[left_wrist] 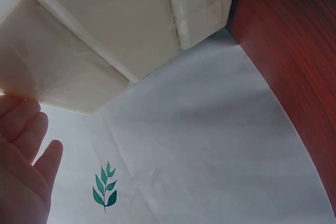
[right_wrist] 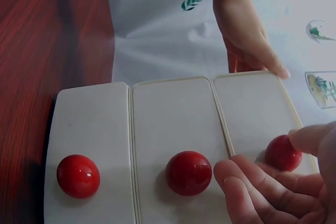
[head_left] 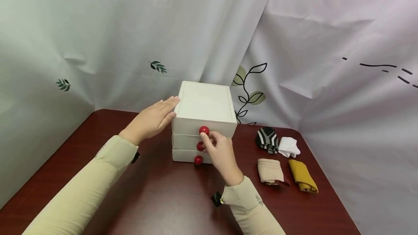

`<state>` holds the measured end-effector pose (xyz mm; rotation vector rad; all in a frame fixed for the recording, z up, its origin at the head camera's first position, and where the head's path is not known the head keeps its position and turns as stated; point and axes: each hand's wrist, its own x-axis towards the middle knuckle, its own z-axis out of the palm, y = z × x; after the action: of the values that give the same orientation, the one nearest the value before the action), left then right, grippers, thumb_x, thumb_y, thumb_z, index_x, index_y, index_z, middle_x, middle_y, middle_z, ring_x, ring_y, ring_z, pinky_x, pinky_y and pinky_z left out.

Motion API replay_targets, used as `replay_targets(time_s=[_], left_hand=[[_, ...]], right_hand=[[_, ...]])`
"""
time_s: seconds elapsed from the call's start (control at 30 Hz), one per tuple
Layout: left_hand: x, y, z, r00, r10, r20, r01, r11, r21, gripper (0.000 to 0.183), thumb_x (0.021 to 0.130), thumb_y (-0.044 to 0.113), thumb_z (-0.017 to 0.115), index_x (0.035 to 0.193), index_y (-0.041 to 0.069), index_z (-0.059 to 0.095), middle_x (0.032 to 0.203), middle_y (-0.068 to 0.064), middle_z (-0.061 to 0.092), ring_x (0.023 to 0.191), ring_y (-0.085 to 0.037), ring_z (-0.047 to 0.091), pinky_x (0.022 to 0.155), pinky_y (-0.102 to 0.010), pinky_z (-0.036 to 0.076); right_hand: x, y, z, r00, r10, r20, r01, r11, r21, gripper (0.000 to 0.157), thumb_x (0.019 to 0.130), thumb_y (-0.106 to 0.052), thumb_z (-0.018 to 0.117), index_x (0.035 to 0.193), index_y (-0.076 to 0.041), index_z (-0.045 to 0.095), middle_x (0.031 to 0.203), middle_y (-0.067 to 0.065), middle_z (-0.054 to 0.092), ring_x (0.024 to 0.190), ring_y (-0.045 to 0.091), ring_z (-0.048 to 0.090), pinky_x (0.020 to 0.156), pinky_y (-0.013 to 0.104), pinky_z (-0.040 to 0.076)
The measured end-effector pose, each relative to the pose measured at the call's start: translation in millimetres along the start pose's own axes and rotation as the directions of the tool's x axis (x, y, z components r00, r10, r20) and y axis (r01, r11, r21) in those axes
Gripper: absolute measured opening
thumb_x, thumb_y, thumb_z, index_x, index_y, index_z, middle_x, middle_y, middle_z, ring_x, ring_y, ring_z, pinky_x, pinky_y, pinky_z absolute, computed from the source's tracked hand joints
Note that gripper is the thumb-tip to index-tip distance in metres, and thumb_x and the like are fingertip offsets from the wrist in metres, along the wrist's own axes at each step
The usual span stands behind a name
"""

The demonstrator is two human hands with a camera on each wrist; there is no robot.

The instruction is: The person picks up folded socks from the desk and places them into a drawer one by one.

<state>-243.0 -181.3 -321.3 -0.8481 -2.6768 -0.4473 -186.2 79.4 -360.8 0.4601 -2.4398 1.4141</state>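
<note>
A white three-drawer box (head_left: pixel 205 100) stands on the table, each drawer front bearing a round red knob. My left hand (head_left: pixel 151 119) rests straight fingers against the left side of the top drawer, near its upper edge. In the left wrist view, the fingertips (left_wrist: pixel 23 111) lie along the white side wall. My right hand (head_left: pixel 222 155) pinches the top knob (head_left: pixel 204 130) between thumb and finger. The right wrist view shows the other fingers spread loosely beside the middle knob (right_wrist: pixel 189 173). Lowest is the bottom knob (right_wrist: pixel 78 176), apart from the hand. All drawers look closed.
On the right of the dark red table (head_left: pixel 156 195) lie a black-and-white patterned folded cloth (head_left: pixel 267 140), a white one (head_left: pixel 289 147), a beige one (head_left: pixel 270 170) and a mustard one (head_left: pixel 303 176). A printed pale curtain (head_left: pixel 130 46) hangs behind the box.
</note>
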Motion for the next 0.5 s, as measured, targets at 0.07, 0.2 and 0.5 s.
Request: replay_targets(time_s=[0.07, 0.2, 0.5], left_hand=[[0.3, -0.2, 1.6, 1.000, -0.002, 0.004, 0.002, 1.000, -0.004, 0.058, 0.110, 0.032, 0.042, 0.159, 0.003, 0.030, 0.163, -0.015, 0.032, 0.151, -0.029, 0.028, 0.125, -0.048, 0.020], [0.7, -1.1, 2.7, 1.000, -0.004, -0.001, 0.004, 1.000, -0.011, 0.058, 0.110, 0.032, 0.041, 0.159, 0.003, 0.029, 0.163, -0.014, 0.031, 0.152, -0.028, 0.028, 0.125, -0.047, 0.020], [-0.9, -1.9, 3.0, 1.000, 0.005, -0.025, -0.006, 0.999, -0.042, 0.057, 0.110, 0.030, 0.042, 0.159, 0.003, 0.030, 0.163, -0.015, 0.032, 0.152, -0.029, 0.028, 0.125, -0.047, 0.020]], right_hand=[[-1.7, 1.4, -0.7, 1.000, 0.020, -0.005, -0.020, 1.000, -0.002, 0.036, 0.101, -0.033, 0.065, 0.080, -0.005, 0.070, 0.069, 0.008, 0.072, 0.061, 0.026, 0.072, 0.051, 0.024, 0.051], [-3.5, 6.0, -1.3, 0.999, 0.048, -0.002, -0.048, 0.999, -0.016, 0.034, 0.099, -0.034, 0.067, 0.079, -0.007, 0.073, 0.068, 0.009, 0.072, 0.062, 0.027, 0.072, 0.049, 0.023, 0.047], [-7.5, 23.0, 4.2, 0.991, 0.129, 0.021, -0.125, 0.982, -0.138, 0.032, 0.095, -0.034, 0.070, 0.074, -0.010, 0.073, 0.053, -0.007, 0.060, 0.051, 0.006, 0.054, 0.049, 0.024, 0.045]])
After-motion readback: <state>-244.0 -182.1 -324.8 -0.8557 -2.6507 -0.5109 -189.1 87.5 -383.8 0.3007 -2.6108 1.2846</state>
